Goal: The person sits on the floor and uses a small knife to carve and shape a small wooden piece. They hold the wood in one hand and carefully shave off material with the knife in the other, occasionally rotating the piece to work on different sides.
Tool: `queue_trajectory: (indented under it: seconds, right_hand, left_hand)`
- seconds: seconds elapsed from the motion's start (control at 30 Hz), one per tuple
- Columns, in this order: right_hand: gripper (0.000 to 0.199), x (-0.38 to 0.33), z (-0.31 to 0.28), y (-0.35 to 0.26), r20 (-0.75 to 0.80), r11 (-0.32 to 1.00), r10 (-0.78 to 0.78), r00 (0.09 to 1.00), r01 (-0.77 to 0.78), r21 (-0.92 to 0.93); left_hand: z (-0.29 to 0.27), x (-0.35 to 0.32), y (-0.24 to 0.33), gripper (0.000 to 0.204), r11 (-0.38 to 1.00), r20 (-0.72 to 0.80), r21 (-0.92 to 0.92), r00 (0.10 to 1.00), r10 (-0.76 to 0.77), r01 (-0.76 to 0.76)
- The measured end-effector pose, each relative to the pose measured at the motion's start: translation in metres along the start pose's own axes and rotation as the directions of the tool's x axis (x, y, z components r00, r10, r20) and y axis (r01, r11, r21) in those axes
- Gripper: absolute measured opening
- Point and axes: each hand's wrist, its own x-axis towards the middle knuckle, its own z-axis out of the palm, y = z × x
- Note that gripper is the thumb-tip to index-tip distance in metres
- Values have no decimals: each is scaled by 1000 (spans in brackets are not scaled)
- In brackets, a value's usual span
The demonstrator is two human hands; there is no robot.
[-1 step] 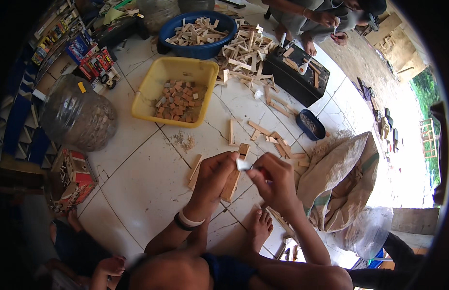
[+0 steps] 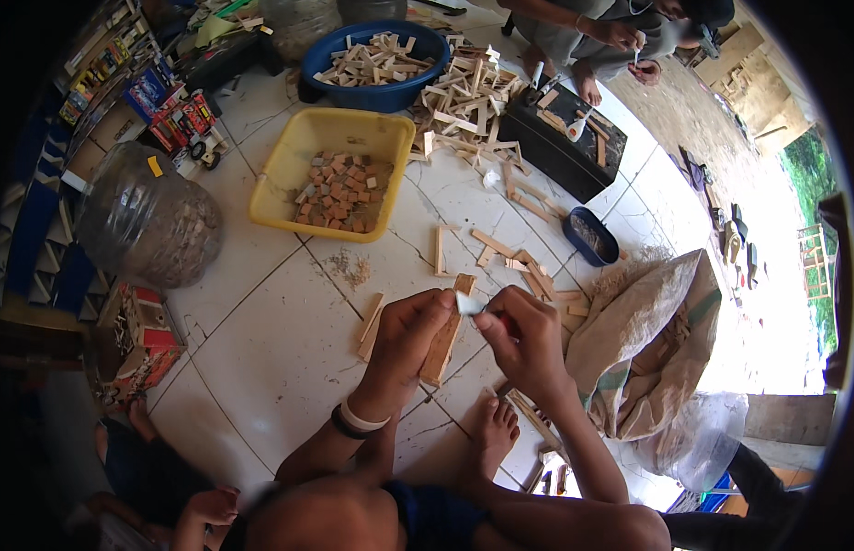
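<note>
Both of my hands meet over the tiled floor, close to a wooden block. My left hand is closed, pinching a small flat white piece between thumb and finger. Right beside it, my right hand is also closed, its thumb against the piece's near right end. A bit of red shows inside the right hand, but the fingers hide what it belongs to. Below the hands the long wooden block lies on the floor, with thin wooden strips to its left.
A yellow basin holds small square pieces; behind it a blue tub holds wooden sticks beside a stick pile. An open sack stands right, near a small dark blue tray. Another person sits beyond a black box.
The white piece has turned and now shows a more pointed outline. My right hand has shifted slightly upward, with less red visible in it. My left hand stays nearly in place.
</note>
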Motion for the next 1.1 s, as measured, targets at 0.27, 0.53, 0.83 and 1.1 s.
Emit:
queue_trajectory:
  seconds: [0.27, 0.53, 0.83, 1.1]
  right_hand:
    - [33, -6, 1, -1, 65, 978, -177, 982, 168, 122]
    - [33, -4, -3, -4, 108, 967, -243, 964, 232, 110]
    - [30, -6, -9, -3, 75, 975, -218, 973, 213, 69]
    - [31, -8, -19, -5, 128, 966, -256, 958, 257, 12]
  left_hand:
    - [8, 1, 0, 34, 999, -12, -30, 1000, 19, -19]
    - [8, -3, 4, 36, 1000, 9, 19, 1000, 21, -22]
    - [11, -5, 2, 33, 1000, -39, 22, 999, -9, 10]
    - [5, -5, 3, 26, 998, 30, -44, 999, 44, -43]
